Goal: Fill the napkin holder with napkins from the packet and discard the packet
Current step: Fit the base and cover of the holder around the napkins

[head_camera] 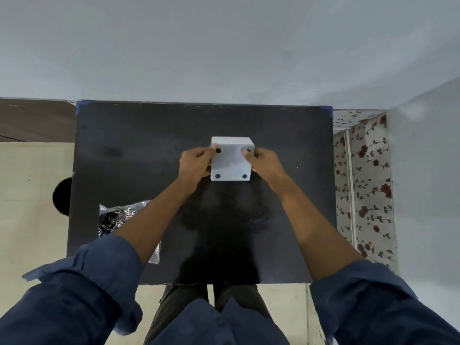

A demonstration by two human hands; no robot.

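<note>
A white square napkin holder (231, 160) is in the middle of the black table (149, 150), turned so its underside with black round feet at the corners faces me. My left hand (196, 163) grips its left side and my right hand (263, 161) grips its right side. A clear crumpled plastic packet (117, 217) with dark print lies at the table's left, partly hidden under my left forearm. I see no napkins; the holder's inside is hidden.
A grey wall stands just behind the table's far edge. A dark round object (62, 195) sits on the floor left of the table. A floral curtain (363, 185) hangs to the right. My legs are at the near edge.
</note>
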